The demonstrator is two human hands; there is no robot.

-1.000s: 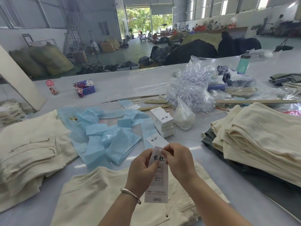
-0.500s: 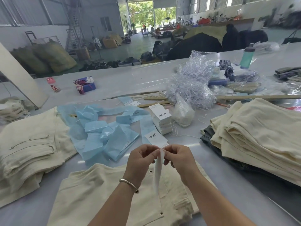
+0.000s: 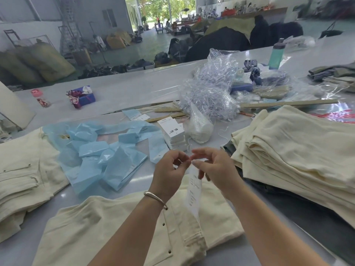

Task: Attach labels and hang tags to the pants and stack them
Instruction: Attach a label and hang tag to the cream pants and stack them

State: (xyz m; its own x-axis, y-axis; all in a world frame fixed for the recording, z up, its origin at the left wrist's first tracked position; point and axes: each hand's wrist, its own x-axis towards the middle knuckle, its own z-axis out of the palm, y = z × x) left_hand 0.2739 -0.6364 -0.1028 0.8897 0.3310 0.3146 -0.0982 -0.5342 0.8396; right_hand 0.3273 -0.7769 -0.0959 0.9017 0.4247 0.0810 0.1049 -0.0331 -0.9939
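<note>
Head view: both hands are raised over the table (image 3: 134,93), close together, working at the top of a white hang tag (image 3: 193,191). The left hand (image 3: 169,169) has its fingers curled, thumb and forefinger pinched at the tag's upper edge; the right hand (image 3: 215,167) meets it there with fingertips pinched in the same spot. A thin white string (image 3: 190,145) rises just above the fingers — whether it is already through the tag's hole is too fine to tell. The tag hangs down edge-on, its printed face partly turned away, and dangles above a cream pair of pants (image 3: 119,227) lying flat just in front of the person.

As a judgement of progress: the pants in front show no tag on them yet, so this piece looks to be in mid-step — tag being strung, fastening and stacking still to come. To the right lies a tall stack of folded pants (image 3: 299,150); to the left a lower pile of pants (image 3: 25,169). Which of the two is finished and which is waiting cannot be told from here. A stack of fresh tags (image 3: 173,131) stands beyond the hands beside a small white bag (image 3: 199,127), with blue backing sheets (image 3: 107,156) strewn to the left, and a heap of clear plastic fasteners (image 3: 209,93) behind.
</note>
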